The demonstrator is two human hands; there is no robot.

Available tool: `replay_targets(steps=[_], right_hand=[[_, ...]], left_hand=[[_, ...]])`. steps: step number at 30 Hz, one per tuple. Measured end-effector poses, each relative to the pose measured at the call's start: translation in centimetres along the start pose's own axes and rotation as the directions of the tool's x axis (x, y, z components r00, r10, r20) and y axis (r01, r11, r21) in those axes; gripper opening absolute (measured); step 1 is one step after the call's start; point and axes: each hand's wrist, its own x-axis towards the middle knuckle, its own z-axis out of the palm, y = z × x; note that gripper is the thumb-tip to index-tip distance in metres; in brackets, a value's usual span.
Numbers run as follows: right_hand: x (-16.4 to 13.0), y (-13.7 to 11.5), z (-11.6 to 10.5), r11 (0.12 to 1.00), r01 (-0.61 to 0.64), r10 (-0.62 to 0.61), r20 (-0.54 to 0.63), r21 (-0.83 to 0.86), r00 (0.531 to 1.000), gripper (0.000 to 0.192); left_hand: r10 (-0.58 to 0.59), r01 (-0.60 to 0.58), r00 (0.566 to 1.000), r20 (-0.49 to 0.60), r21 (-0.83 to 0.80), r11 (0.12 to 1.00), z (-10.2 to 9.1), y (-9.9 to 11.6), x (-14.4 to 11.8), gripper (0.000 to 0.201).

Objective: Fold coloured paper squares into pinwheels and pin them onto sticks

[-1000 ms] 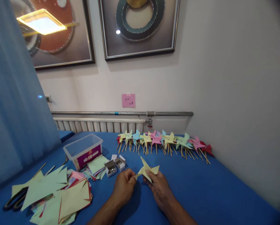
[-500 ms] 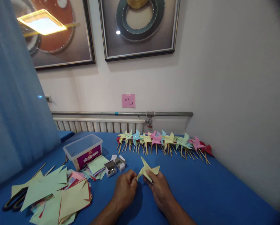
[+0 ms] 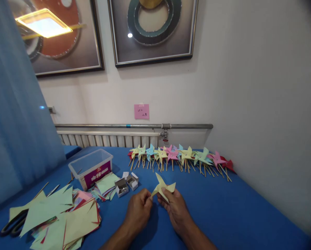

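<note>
Behind both hands, yellow pinwheel (centre hidden), scissors half-buried

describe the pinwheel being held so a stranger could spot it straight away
On the blue table, in front of the row of finished pinwheels by the wall, the left hand and right hand pinch a pale yellow pinwheel. Unlike the row's, it shows no stick and is off the table.
</note>
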Motion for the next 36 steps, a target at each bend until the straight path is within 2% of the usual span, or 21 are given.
replay_targets(steps=[5, 10, 17, 22, 26, 31, 33, 36], right_hand=[[0.0, -0.2, 0.0, 1.000, 0.028, -0.028, -0.008, 0.001, 1.000, 0.044], [0.9, -1.0, -0.4, 0.997, 0.057, -0.060, -0.076, -0.043, 0.995, 0.042], [2.0, -1.0, -1.1, 0.987, 0.126, -0.139, -0.122, -0.103, 0.983, 0.031], [2.1, -1.0, -1.1, 0.987, 0.107, -0.121, -0.120, -0.118, 0.985, 0.032], [1.8, -1.4, -1.0, 0.991, 0.079, -0.090, -0.092, -0.109, 0.992, 0.036], [1.6, -1.4, -1.0, 0.991, 0.087, -0.093, -0.061, -0.100, 0.994, 0.041], [2.2, -1.5, -1.3, 0.989, 0.120, -0.130, -0.120, -0.089, 0.984, 0.042], [3.3, -2.4, -2.2, 0.972, 0.198, -0.225, -0.245, -0.128, 0.943, 0.040]], left_hand=[[0.000, 0.000, 1.000, 0.021, 0.035, 0.999, -0.1, 0.1, 0.0, 0.023], [-0.005, 0.002, 0.999, 0.032, 0.096, 0.995, -0.5, 0.1, 0.1, 0.018], [0.025, -0.020, 1.000, -0.012, 0.304, 0.952, -1.0, 0.1, -0.1, 0.019], [0.015, -0.017, 1.000, 0.010, 0.432, 0.902, -1.1, 0.9, -0.5, 0.021], [-0.010, 0.006, 1.000, 0.011, 0.376, 0.926, -0.9, 0.8, -0.3, 0.020], [-0.032, 0.043, 0.999, -0.044, 0.259, 0.965, -0.8, 0.0, 0.2, 0.019], [-0.024, 0.039, 0.997, -0.072, 0.220, 0.975, -0.9, -0.3, 0.4, 0.019], [-0.047, 0.065, 0.992, -0.115, 0.161, 0.985, -0.8, -0.8, 0.5, 0.017]])
